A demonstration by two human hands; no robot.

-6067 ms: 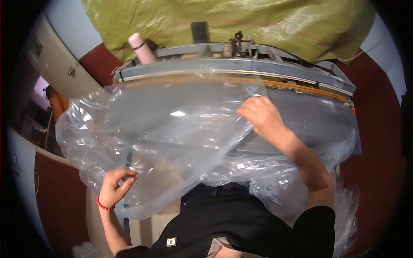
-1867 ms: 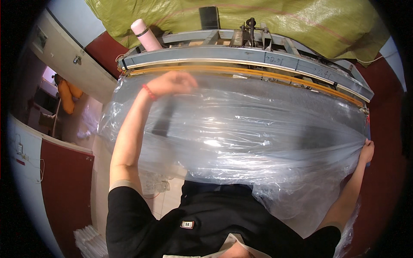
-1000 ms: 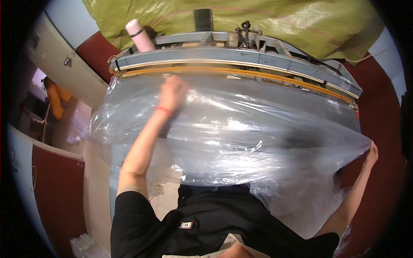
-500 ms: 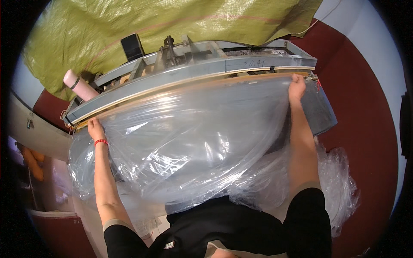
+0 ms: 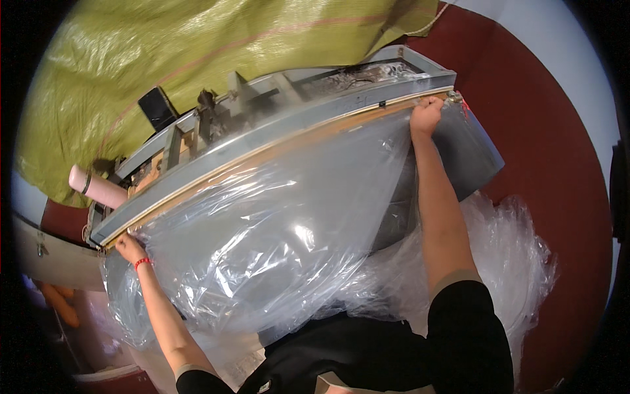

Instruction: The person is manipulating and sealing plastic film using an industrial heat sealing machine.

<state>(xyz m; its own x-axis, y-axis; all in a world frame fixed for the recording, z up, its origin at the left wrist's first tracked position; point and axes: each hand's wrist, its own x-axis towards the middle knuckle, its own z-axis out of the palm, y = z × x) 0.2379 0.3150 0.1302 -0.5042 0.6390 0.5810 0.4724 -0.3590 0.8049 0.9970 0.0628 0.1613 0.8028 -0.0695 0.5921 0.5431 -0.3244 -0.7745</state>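
A wide sheet of clear plastic film (image 5: 262,223) stretches between my hands, its far edge lying along the brown strip below a long grey metal bar (image 5: 282,141) of a sealing machine. My left hand (image 5: 130,247) is closed on the film at the left end of the bar. My right hand (image 5: 426,115) makes a fist around the film's edge near the bar's right end. Wrinkles and bright glints cover the film's left part, while the part toward my right hand looks smoother. Its near side hangs down in front of my body.
Behind the machine hangs a yellow-green woven tarp (image 5: 216,59). A dark phone (image 5: 158,108) and a pink cylinder (image 5: 98,187) stand at the machine's back left. Bunched clear film (image 5: 508,256) lies at the right, beside a dark grey panel (image 5: 462,148) and the dark red floor (image 5: 551,164).
My view has turned, so the bar now slopes more steeply. Both hands keep hold of the film at the bar; its right edge now slants inward, baring more of the dark surface beneath.
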